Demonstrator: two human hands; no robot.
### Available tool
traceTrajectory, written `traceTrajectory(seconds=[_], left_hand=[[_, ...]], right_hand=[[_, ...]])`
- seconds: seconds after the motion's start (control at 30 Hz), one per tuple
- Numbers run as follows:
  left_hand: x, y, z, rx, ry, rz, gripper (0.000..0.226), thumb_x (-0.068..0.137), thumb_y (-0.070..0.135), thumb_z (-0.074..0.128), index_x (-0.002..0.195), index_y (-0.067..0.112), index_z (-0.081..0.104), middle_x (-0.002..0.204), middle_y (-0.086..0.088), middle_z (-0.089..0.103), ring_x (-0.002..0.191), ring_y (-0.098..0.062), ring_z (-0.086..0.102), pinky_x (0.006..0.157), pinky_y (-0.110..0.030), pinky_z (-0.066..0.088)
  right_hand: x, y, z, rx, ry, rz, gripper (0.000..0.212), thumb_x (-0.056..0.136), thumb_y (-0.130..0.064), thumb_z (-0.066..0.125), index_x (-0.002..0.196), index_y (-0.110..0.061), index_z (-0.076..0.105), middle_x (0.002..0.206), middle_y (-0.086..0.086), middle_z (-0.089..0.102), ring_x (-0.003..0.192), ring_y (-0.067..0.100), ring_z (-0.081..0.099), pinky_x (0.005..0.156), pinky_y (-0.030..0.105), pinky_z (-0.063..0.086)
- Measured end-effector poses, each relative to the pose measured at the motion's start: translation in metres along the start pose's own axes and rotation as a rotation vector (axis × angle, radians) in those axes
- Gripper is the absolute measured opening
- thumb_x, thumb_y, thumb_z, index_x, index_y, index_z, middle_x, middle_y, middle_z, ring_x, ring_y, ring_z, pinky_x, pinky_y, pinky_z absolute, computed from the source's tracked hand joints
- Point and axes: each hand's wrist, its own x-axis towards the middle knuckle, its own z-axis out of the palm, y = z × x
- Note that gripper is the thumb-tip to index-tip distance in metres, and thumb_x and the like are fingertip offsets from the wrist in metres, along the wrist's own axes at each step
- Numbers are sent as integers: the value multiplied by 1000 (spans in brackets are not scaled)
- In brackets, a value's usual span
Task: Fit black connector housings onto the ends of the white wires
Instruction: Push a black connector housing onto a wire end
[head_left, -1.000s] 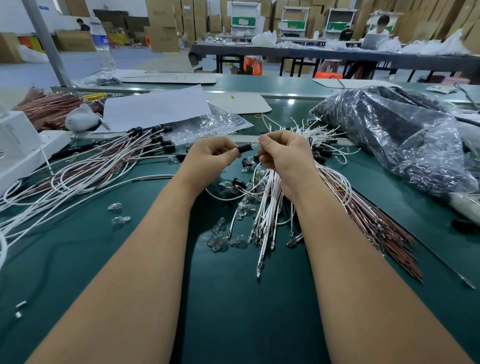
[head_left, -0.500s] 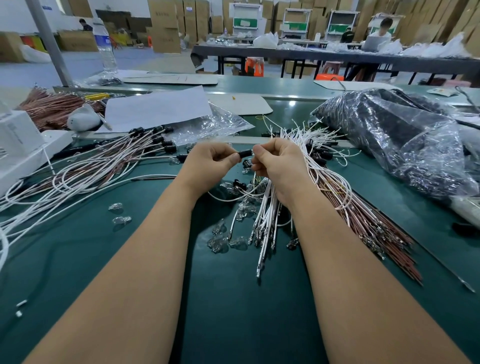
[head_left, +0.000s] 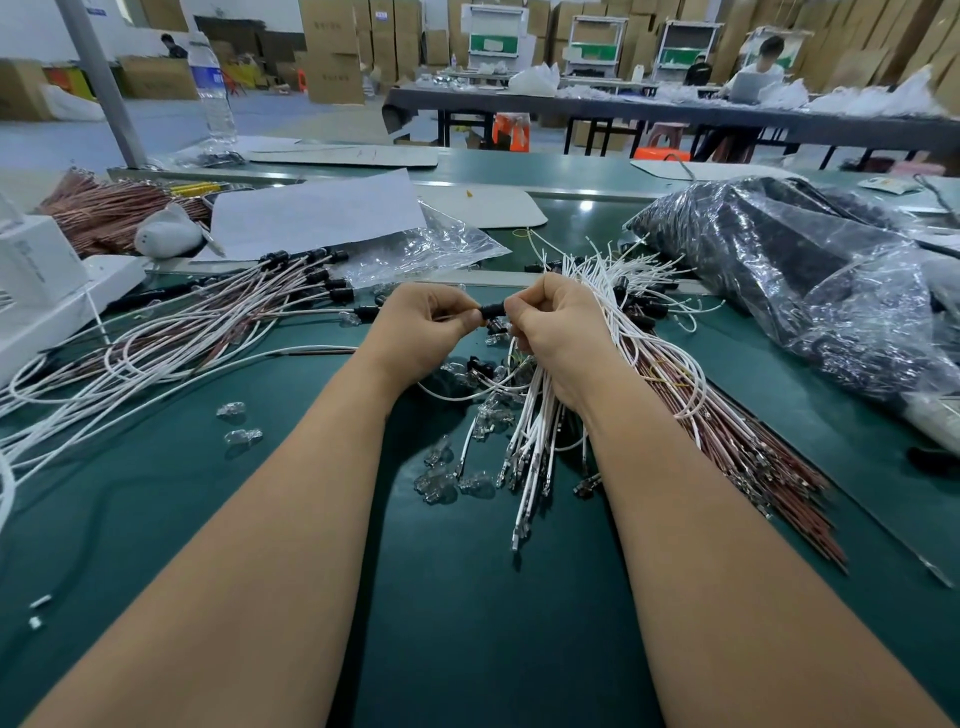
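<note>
**Black housing pinched between both hands, lying crosswise**

Left hand (head_left: 423, 325) curled, thumb and fingers pinching one end of a small black housing (head_left: 492, 310). Right hand (head_left: 553, 332) curled too, fingertips gripping the other end; whether a wire end is inside cannot be told. Housing is a short, dark, matte cylinder, long axis roughly level, running from left hand to right hand, held above the green tabletop (head_left: 467, 623).

Under and beyond the right hand: a bundle of thin white wires (head_left: 535, 431), smooth and glossy, fanned out, metal terminals at the near ends. Just outside the right wrist, a sheaf of reddish-brown wires (head_left: 769, 462), straight, terminals pointing toward the person.

Below the hands: small clear glassy bulbs (head_left: 434, 480), rounded, scattered loose. Two more sit apart beside the left forearm.

Beyond the left hand: finished wires (head_left: 218, 322) with black housings already on, looping outward. Far past the right hand, a crinkled, shiny plastic bag (head_left: 810, 280) of dark parts.
</note>
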Motion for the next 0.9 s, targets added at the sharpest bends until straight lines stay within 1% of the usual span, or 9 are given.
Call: traceTrajectory(seconds=[0.13,0.23,0.33,0.47,0.57,0.67,0.73,0.8,0.9], left_hand=[[-2,1,1,-40,0,-5,13,93,11,62,89,4,71,58,-4,41,44,-4,29,45,-14,25],[-3,1,1,-53,1,-7,14,93,15,62,90,5,72,66,-9,46,50,-8,32,47,-14,27],[-1,1,0,-45,1,-12,15,91,19,65,87,5,72,67,-10,51,55,-11,37,49,-14,31],[-1,2,-1,-54,-11,10,14,89,19,69,81,6,70,65,-11,50,55,-13,37,51,-19,33],[-3,2,-3,-74,-23,32,11,88,18,69,79,11,70,62,-9,45,54,-12,36,54,-25,38],[-2,1,-6,-95,-40,16,14,87,19,70,84,5,71,62,-8,45,59,-17,39,58,-37,48],[-2,1,-8,-102,-61,-5,19,87,21,70,86,2,72,60,-5,45,59,-17,39,59,-33,46],[-1,1,-10,-104,-67,-14,19,86,21,71,85,1,72,60,-4,44,58,-17,37,58,-27,39],[0,0,-9,-102,-54,-16,17,86,19,71,84,2,72,57,-3,42,57,-16,33,57,-27,32]], right_hand=[[4,3,2,-6,49,38,16,93,-9,57,78,-14,55,73,5,53,61,14,46,57,28,39],[5,4,4,7,92,53,15,94,-12,58,79,-16,56,79,5,57,71,17,52,65,32,45],[5,4,4,15,95,29,16,94,-11,58,79,-17,56,77,3,56,68,16,52,62,28,45],[5,4,1,-109,58,-23,16,95,-11,57,80,-17,55,71,-1,53,60,11,48,56,24,39],[6,4,-2,9,-1,23,18,95,-6,54,78,-14,54,65,1,49,56,12,41,56,27,35],[5,3,-4,69,-20,31,19,95,-4,54,78,-12,55,64,0,48,56,10,41,57,25,35],[3,3,-4,49,-35,11,17,94,-4,56,79,-12,55,65,0,48,56,10,41,57,24,36],[2,3,-3,46,-50,6,16,95,-5,56,80,-11,55,65,1,48,56,10,42,57,24,37],[1,3,-1,68,-33,19,19,95,-5,55,78,-12,54,66,2,48,56,11,42,57,26,37]])
